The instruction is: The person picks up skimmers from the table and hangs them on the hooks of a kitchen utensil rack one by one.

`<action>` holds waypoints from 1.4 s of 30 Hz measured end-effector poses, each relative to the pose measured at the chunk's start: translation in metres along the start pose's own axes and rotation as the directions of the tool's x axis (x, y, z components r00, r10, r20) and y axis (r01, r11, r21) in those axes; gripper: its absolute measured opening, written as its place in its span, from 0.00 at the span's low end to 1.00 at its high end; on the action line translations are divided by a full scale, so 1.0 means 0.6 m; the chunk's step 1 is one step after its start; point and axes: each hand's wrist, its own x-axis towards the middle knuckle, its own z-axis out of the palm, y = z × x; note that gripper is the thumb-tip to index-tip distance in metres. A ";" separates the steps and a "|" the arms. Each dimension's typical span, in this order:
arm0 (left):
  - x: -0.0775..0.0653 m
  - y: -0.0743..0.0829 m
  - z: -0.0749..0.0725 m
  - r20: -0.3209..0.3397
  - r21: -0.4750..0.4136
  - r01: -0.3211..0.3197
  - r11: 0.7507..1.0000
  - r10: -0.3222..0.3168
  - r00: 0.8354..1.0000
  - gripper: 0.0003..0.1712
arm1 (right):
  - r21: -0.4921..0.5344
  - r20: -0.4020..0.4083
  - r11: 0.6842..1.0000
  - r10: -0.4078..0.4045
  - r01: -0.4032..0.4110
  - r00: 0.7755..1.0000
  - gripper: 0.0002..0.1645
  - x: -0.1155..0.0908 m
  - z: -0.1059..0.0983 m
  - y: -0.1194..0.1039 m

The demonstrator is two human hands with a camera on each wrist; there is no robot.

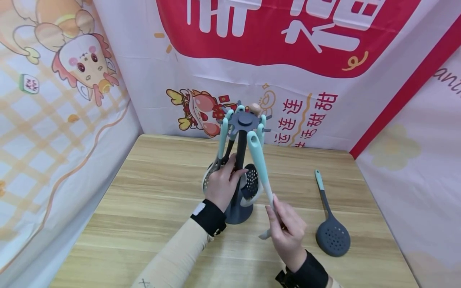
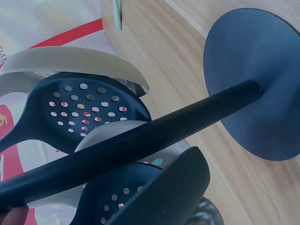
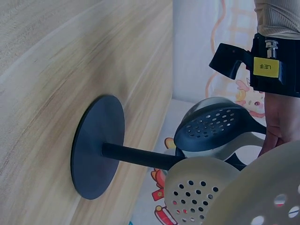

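Observation:
A dark grey utensil stand is upright, with mint-handled utensils hanging from its hooked top. My left hand grips its post below the hooks, among the hanging heads; a fingertip shows on the post in the left wrist view. Right of the stand, my right hand pinches the light grey shaft of a mint-handled kitchen utensil, handle end up beside the hooks. Its head is partly hidden under the hand. A large light perforated head looms close in the right wrist view.
A dark grey skimmer with a mint handle lies on the wooden table at the right. On the stand hang a dark perforated head and a light grey perforated one. Printed cloths enclose the table's back and sides.

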 end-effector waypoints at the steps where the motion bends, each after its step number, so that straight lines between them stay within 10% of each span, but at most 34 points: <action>1: 0.000 0.000 0.000 0.000 -0.002 0.000 1.000 0.000 1.000 0.20 | 0.000 0.004 1.000 0.002 -0.002 1.000 0.19 0.000 0.001 0.000; 42: 0.000 0.002 0.001 -0.004 -0.005 0.016 1.000 -0.016 1.000 0.20 | -0.013 0.016 0.999 0.044 -0.043 0.999 0.19 -0.003 0.007 -0.004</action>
